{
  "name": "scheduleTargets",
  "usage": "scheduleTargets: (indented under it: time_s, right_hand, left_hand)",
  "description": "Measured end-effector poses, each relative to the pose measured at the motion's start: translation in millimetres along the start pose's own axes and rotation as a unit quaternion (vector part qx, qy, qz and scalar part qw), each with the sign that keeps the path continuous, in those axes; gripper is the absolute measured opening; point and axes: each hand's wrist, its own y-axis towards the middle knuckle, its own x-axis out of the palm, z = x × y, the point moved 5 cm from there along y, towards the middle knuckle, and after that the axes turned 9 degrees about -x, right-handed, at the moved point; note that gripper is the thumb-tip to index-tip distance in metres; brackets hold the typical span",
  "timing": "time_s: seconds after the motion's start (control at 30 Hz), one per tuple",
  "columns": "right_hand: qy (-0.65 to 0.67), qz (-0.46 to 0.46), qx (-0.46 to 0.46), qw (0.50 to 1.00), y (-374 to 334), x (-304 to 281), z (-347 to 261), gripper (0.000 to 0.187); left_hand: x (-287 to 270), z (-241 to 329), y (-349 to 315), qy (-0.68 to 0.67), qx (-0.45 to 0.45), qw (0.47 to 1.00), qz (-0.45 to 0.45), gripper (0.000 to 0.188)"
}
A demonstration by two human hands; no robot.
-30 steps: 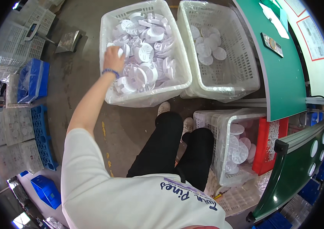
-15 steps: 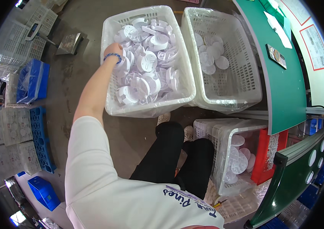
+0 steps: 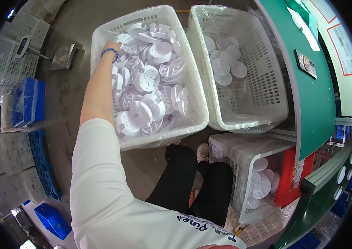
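Note:
My left hand (image 3: 111, 47), with a blue beaded bracelet at the wrist, reaches over the left side of a large white plastic crate (image 3: 201, 116) lined with clear film. It is at the far left part of the load, beside a white round part (image 3: 125, 40). Its fingers point down and are mostly hidden, so whether they hold anything does not show. White round plastic parts with slots and raised rims, such as this one (image 3: 147, 79), fill the crate in a loose heap. My right hand is out of view.
A second film-lined white crate (image 3: 263, 118) holds several thin white discs (image 3: 220, 66). Nearer my legs, another crate (image 3: 246, 166) holds discs, beside a red bin (image 3: 292, 182). A green table (image 3: 321, 120) with a phone (image 3: 305, 64) stands right; a floor scale (image 3: 64, 57) stands left.
The filled crate has turned slightly and come nearer my legs, hiding more of one shoe. My left hand has shifted farther along the heap. The whole view has also shifted a little.

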Motion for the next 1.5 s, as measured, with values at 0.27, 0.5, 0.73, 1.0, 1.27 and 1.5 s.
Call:
scheduleTargets:
  time_s: [0.27, 0.5, 0.73, 1.0, 1.27, 1.5]
  right_hand:
    - [-0.073, -0.03, -0.029, 0.996, -37.6, 73.5, 128.3, 0.062]
    - [-0.128, -0.034, -0.065, 0.989, -45.6, 81.0, 150.5, 0.061]
    - [-0.184, -0.027, -0.092, 0.978, -46.7, 81.8, 165.4, 0.061]
    - [-0.255, -0.027, -0.13, 0.958, -45.5, 77.4, 181.0, 0.06]
    - [-0.301, -0.03, -0.145, 0.942, -52.9, 74.0, 215.2, 0.06]
    - [-0.256, -0.135, -0.137, 0.947, -30.5, 47.0, 147.5, 0.06]
  left_hand:
    - [-32.4, 32.6, -29.9, -0.194, 0.14, 0.969, 0.066, 0.018]
    - [-66.6, 42.9, -46.1, -0.169, 0.269, 0.93, 0.184, 0.021]
    - [-15.1, 27.1, -34.9, 0.103, 0.203, 0.964, 0.139, 0.036]
    - [-3.4, 100.7, -105.2, 0.025, 0.425, 0.886, 0.185, 0.043]
    - [-25.4, 115.3, -95.2, 0.209, 0.42, 0.879, 0.092, 0.016]
    - [-21.4, 114.0, -56.6, 0.259, 0.332, 0.894, 0.153, 0.066]
